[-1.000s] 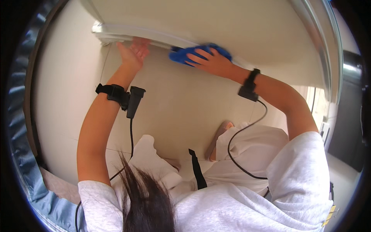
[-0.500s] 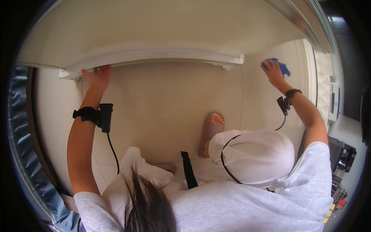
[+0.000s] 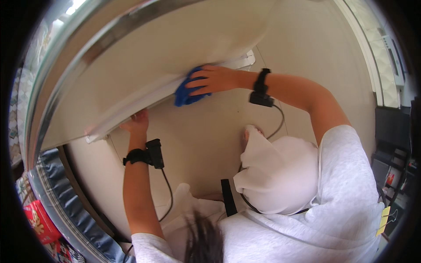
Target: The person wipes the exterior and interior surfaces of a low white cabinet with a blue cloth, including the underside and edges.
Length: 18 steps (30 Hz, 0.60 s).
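A blue cloth (image 3: 188, 93) is bunched under my right hand (image 3: 214, 79), whose spread fingers close over it and press it against the white rail (image 3: 153, 97). The rail runs along the lower edge of a large smooth pale panel (image 3: 144, 57). Farther left, my left hand (image 3: 137, 123) grips the rail's lower edge near its left end; its fingertips are partly hidden by the rail. Black straps with small devices and cables sit on both wrists.
A shiny metal-trimmed edge (image 3: 87, 52) curves over the panel at upper left. Dark blue padded fabric (image 3: 74, 197) lies on the left, with a red package (image 3: 41, 221) beyond it. Tiled floor (image 3: 206, 144) spreads below the panel. Black equipment (image 3: 392, 127) stands at far right.
My right hand has brought the blue cloth from the floor area at right leftward onto the rail. My left hand stays at the rail. The view has turned, so the panel now slants.
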{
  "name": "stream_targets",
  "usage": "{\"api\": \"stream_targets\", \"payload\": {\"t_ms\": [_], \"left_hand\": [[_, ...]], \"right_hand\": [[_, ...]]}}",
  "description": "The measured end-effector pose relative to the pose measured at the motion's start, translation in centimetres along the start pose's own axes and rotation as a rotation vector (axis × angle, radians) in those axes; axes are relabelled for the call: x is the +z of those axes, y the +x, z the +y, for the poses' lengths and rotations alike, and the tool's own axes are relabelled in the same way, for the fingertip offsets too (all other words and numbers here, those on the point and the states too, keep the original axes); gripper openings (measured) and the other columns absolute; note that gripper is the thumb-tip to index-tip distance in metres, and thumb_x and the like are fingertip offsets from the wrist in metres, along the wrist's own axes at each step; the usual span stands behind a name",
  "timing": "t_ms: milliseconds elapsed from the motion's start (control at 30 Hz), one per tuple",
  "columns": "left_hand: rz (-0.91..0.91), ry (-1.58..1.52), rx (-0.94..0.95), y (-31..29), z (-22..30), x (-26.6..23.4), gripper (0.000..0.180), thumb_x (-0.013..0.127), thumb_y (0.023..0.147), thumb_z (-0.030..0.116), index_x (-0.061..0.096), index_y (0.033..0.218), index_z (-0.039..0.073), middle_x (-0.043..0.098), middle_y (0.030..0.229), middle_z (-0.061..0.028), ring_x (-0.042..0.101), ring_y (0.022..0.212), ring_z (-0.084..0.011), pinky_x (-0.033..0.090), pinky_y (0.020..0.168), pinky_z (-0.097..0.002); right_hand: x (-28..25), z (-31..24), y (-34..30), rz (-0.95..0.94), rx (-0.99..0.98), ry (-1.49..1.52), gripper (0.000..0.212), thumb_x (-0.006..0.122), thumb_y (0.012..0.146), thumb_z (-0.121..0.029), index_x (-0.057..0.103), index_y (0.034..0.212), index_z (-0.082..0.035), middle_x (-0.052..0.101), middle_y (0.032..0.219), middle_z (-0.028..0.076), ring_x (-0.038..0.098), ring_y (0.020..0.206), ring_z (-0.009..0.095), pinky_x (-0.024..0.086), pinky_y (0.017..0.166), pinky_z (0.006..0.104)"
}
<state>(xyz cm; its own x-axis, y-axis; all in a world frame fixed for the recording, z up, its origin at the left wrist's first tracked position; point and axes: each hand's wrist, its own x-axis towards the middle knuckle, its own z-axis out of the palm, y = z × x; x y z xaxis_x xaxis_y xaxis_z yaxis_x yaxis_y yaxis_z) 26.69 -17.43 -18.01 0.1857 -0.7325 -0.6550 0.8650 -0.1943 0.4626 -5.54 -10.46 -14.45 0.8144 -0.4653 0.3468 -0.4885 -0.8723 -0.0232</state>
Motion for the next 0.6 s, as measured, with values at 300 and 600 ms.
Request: {"api": "stream_targets", "payload": {"t_ms": [300, 600], "left_hand": [[-0.078, -0.039, -0.227, 3.9, -6.9, 0.5, 0.043, 0.045, 0.074, 0.048, 0.056, 0.089, 0.008, 0.058, 0.085, -0.0076, 0.054, 0.072, -0.0222, 0.047, 0.062, -0.0344], [-0.156, 0.024, -0.409, 6.8, -5.5, -1.7, 0.031, 0.048, 0.078, 0.035, 0.058, 0.076, 0.006, 0.058, 0.074, -0.0058, 0.053, 0.062, -0.0199, 0.047, 0.057, -0.0315]], "right_hand": [[-4.0, 1.4, -22.7, 0.287, 1.111, -0.14, 0.042, 0.056, 0.068, -0.003, 0.051, 0.108, -0.015, 0.048, 0.109, 0.009, 0.045, 0.1, 0.027, 0.038, 0.085, 0.0356], [3.2, -1.0, -13.5, 1.141, 1.33, 1.256, 0.048, 0.048, 0.085, -0.023, 0.033, 0.128, -0.011, 0.048, 0.117, 0.011, 0.047, 0.103, 0.022, 0.035, 0.089, 0.0313]]}}
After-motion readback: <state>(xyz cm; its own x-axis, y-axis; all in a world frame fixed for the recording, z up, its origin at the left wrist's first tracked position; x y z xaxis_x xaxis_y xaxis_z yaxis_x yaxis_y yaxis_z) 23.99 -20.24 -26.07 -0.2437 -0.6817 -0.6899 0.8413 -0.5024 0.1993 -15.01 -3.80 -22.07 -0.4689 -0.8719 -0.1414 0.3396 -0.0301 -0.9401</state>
